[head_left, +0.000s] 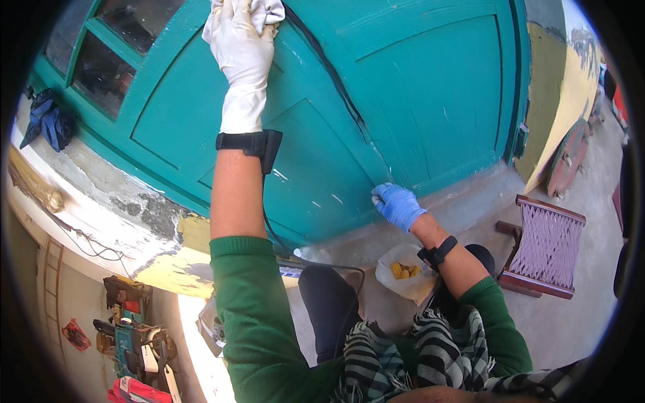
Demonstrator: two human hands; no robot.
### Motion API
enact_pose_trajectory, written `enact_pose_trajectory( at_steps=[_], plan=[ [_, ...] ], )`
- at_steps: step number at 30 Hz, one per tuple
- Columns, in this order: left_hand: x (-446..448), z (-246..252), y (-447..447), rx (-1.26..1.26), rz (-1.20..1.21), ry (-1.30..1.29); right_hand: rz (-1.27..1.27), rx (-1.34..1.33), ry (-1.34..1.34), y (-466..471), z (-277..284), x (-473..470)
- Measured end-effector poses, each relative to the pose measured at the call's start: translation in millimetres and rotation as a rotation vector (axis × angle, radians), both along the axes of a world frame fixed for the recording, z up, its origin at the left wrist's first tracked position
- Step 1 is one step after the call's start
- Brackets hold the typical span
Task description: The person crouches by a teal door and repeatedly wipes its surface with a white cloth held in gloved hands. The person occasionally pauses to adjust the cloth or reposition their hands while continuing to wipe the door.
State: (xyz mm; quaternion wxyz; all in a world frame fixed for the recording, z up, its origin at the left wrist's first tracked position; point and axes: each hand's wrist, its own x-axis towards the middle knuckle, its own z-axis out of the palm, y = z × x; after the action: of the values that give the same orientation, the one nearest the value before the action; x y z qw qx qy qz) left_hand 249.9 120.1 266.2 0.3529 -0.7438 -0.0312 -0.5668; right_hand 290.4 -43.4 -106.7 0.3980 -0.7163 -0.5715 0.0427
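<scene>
My left hand (241,60), in a white rubber glove, presses a bunched white cloth (269,11) against a teal panelled door (312,166) at the top of the view. In a blue glove, my right hand (398,204) is at the door's lower edge, close to the line between its two leaves. Its fingers are curled, and whether they grip the edge is hidden. A long dark strip (330,65) runs down between the leaves. Pale streaks mark the teal paint below my left wrist.
Near my knees is a translucent plastic bag (398,282) holding yellow pieces. A small stool (546,247) with a woven lilac seat stands to the right. A round board (568,158) leans by the wall. A thin black cable (327,265) trails from my left wrist. Dark blue cloth (49,121) hangs far left.
</scene>
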Motion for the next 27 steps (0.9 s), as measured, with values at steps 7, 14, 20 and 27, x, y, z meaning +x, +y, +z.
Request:
enact_pose_trajectory(
  at_steps=[7, 14, 20, 27],
  plan=[
    [-14, -85, -5, -0.143, -0.037, 0.098, 0.033, -0.045, -0.007, 0, 2, -1],
    [-13, -124, -1, -0.044, -0.127, 0.097, 0.094, -0.141, -0.045, 3, -1, -7],
    [-15, -137, 0, -0.068, -0.074, 0.145, 0.140, -0.252, -0.073, 7, -4, -9],
    [-14, -165, 3, -0.100, -0.037, 0.173, 0.172, -0.227, -0.090, 7, -8, -12]
  ],
)
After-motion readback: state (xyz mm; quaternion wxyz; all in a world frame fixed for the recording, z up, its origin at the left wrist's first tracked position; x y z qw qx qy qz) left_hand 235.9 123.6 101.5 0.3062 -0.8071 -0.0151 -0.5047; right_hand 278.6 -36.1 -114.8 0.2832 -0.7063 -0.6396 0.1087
